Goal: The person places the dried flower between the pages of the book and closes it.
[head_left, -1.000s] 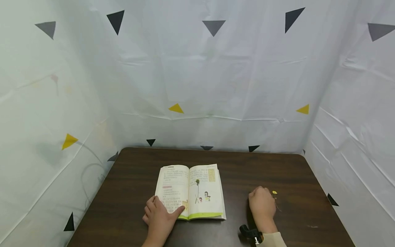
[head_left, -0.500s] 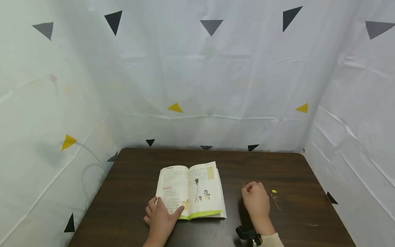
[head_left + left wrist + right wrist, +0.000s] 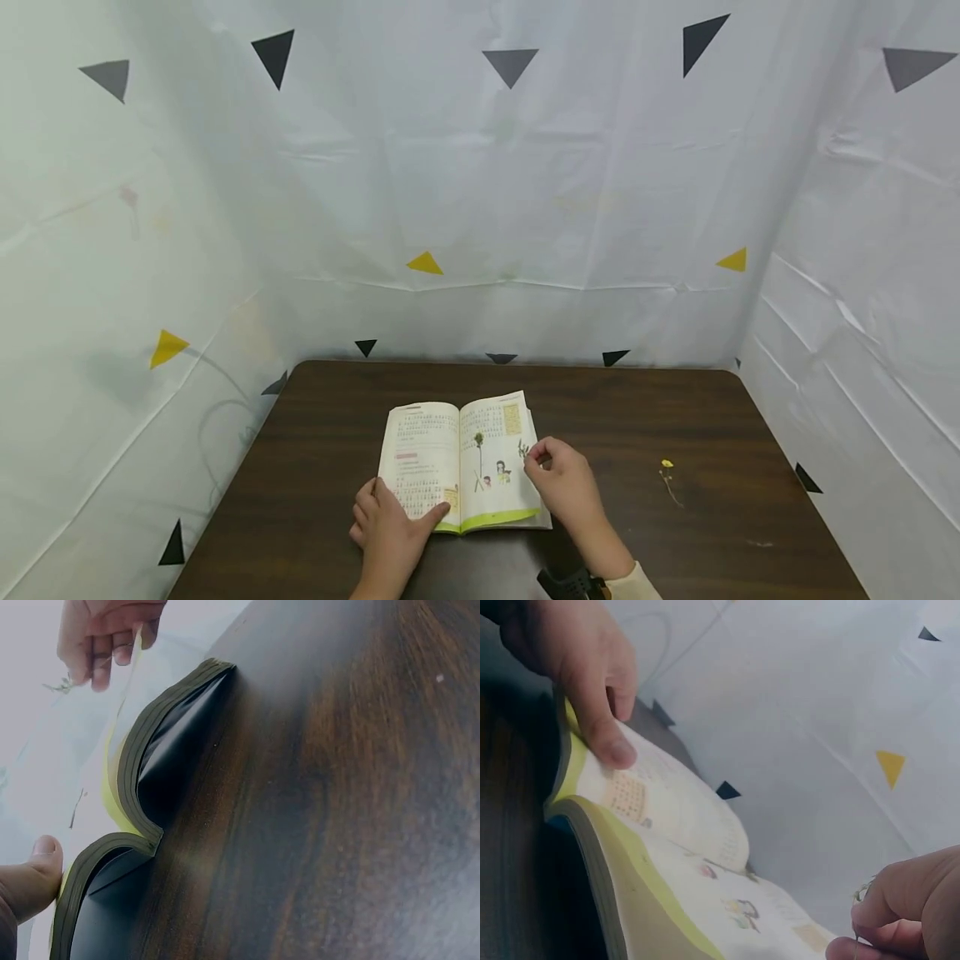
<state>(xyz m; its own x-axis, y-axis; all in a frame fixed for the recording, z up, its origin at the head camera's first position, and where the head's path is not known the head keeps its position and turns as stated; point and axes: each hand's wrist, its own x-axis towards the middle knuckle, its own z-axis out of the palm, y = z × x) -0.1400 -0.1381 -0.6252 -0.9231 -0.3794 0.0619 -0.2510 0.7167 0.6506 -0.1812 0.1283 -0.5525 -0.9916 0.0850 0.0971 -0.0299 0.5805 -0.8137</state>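
Observation:
An open book (image 3: 498, 500) lies on the dark table. My left hand (image 3: 393, 533) holds its lower left side, the thumb on the left page and the fingers at the outer edge. My right hand (image 3: 566, 483) is over the right page's outer edge, thumb and forefinger pinching a thin dried plant sprig (image 3: 522, 448), also seen in the right wrist view as a fine sprig (image 3: 862, 889). A dried flower with a dark green head (image 3: 479, 439) and long stem lies on the right page. The right page's lower corner is slightly lifted.
A small yellow flower (image 3: 667, 464) with a thin curved stem lies on the table (image 3: 720, 533) right of the book. White sheeting (image 3: 600, 208) with printed triangles surrounds the table at the back and sides.
My right hand has moved left from beside the yellow flower to the book's right page, carrying the sprig. The yellow flower has come into full view. My left hand stays put.

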